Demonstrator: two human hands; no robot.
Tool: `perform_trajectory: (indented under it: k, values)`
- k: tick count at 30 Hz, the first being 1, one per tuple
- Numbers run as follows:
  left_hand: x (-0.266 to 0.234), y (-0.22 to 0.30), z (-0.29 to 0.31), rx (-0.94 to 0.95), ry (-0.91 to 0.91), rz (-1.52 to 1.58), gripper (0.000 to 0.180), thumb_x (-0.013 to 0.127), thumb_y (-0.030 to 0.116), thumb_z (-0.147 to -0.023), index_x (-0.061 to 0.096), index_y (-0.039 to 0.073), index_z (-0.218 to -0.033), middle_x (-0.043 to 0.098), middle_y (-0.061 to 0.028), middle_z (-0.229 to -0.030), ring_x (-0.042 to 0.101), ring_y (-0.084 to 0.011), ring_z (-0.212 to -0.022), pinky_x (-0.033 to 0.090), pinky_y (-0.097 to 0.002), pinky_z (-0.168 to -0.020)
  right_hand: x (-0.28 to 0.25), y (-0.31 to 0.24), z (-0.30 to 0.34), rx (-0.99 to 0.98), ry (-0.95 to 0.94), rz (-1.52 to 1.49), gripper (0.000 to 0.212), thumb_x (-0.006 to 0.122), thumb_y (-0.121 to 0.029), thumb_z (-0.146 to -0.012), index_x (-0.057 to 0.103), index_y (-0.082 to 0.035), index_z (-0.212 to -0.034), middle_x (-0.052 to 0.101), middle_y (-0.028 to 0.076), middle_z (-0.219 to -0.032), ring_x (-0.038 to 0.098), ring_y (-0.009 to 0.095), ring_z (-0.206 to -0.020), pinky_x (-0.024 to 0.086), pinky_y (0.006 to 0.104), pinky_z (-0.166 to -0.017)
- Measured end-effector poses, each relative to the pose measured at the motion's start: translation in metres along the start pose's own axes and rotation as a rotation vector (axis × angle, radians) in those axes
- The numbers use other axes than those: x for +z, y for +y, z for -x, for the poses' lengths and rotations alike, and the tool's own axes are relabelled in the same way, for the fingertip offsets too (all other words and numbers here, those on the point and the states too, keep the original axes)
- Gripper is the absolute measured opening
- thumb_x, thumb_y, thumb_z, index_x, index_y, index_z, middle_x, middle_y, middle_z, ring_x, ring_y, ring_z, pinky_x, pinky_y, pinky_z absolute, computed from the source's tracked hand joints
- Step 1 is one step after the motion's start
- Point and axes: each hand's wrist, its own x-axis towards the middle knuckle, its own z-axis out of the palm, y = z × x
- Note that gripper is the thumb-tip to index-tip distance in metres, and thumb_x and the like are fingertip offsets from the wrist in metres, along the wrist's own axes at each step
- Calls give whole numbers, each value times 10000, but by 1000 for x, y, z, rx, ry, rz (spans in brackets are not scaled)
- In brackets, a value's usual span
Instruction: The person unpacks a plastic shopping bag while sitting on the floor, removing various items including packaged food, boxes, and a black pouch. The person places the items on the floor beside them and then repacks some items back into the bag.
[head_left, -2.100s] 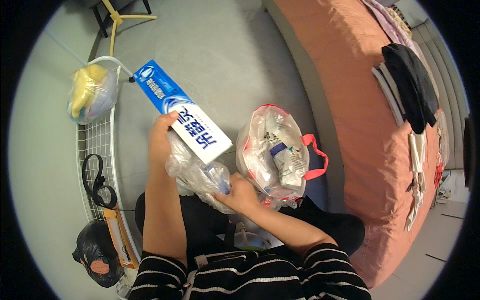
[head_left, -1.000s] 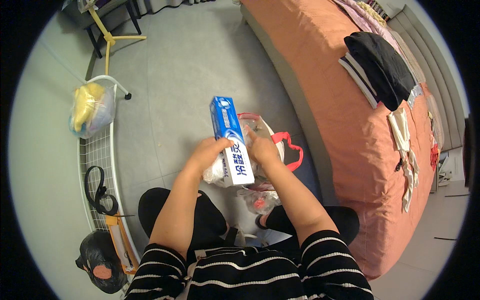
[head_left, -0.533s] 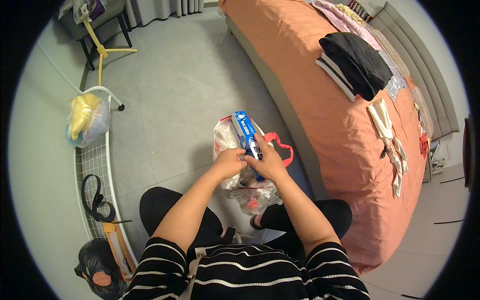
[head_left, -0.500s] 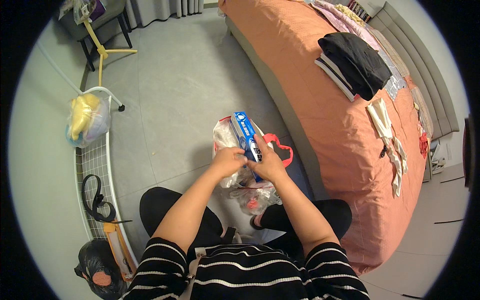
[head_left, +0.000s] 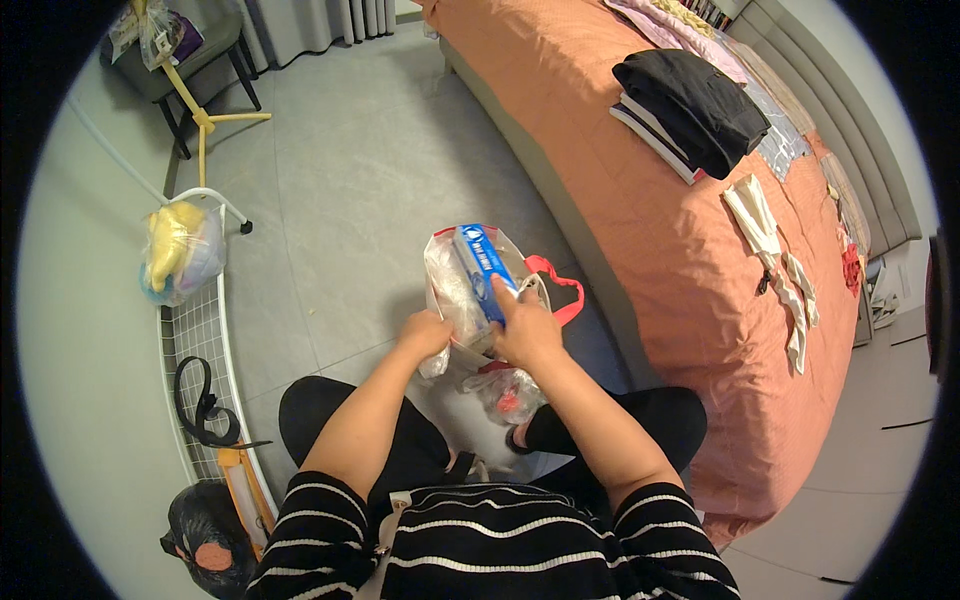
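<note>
A white bag (head_left: 434, 262) with a red rim and a red handle stands on the floor between my knees. Inside it a long blue box (head_left: 482, 250) leans at a slant beside crumpled clear plastic (head_left: 455, 295). My right hand (head_left: 530, 328) grips the box's near end, its fingers lying along the top face. My left hand (head_left: 424, 334) is closed on the bag's left near edge, with some whitish plastic hanging below it. Whether the fingers pinch the edge alone or plastic too, I cannot tell. Close to my right foot lies a clear plastic bag (head_left: 505, 393) with something red in it.
A bed (head_left: 690, 330) with an orange cover runs along the right, carrying folded dark clothes (head_left: 695, 105) and a white cloth strip (head_left: 755, 225). At left are a white wire rack (head_left: 195, 330), a coiled black belt (head_left: 195, 400) and a black plastic bag (head_left: 205, 515).
My left hand has moved from beside the box to the bag's left near edge. The blue box has shifted slightly left within the bag, with my right hand still on it.
</note>
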Motion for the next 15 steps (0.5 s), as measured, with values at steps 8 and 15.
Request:
perform_trajectory:
  k: [8, 15]
  values:
    - [8, 13, 18, 139, 42, 222, 312, 484, 248, -760, 687, 24, -680, 641, -225, -751, 631, -387, -750, 485, -454, -751, 32, -25, -26, -107, -102, 117, 746, 687, -223, -716, 380, -136, -1390, 521, 203, -1044, 601, 344, -906, 523, 420, -748]
    - [-3, 21, 27, -11, -97, 66, 364, 589, 371, -693, 709, 32, -751, 668, -189, -787, 646, -353, -810, 504, -398, -764, -24, 0, -45, -159, -327, 89, 704, 649, -206, -709, 421, -267, -1372, 574, 182, -1124, 627, 326, -948, 513, 416, -796]
